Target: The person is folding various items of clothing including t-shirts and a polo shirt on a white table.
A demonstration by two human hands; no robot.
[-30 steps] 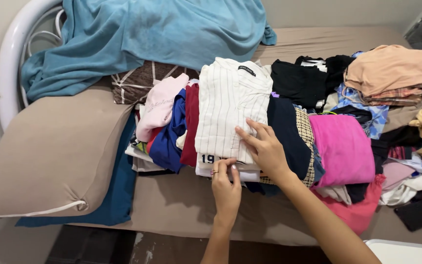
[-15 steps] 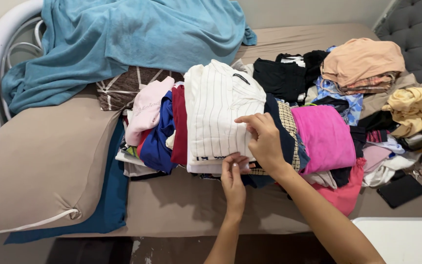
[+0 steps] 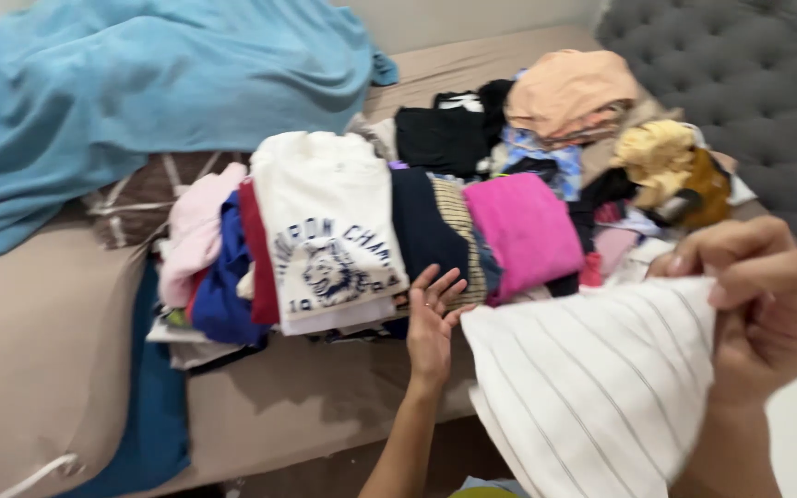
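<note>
right hand (image 3: 772, 309): clenched on the top edge of a white striped shirt (image 3: 592, 387), which it holds up off the pile, close to the camera and a bit blurry
left hand (image 3: 431, 318): released, fingers spread, palm flat against the front of the clothes stack, grasping nothing
striped shirt: hangs down from the right hand, its left edge just beside the left hand's thumb side
white graphic tee (image 3: 329, 231): folded on top of the stack, just left of the left hand, dark blue animal print facing up
navy piece (image 3: 422, 231): right above the left fingertips, with a tan checked one (image 3: 460, 231) touching it
pink fold (image 3: 523, 231): up and to the right of the left hand, behind the striped shirt's top
bed (image 3: 297, 406): tan sheet under the left wrist
blue blanket (image 3: 140, 92): far up-left of both hands
peach bundle (image 3: 569, 88): well above the right hand
</note>
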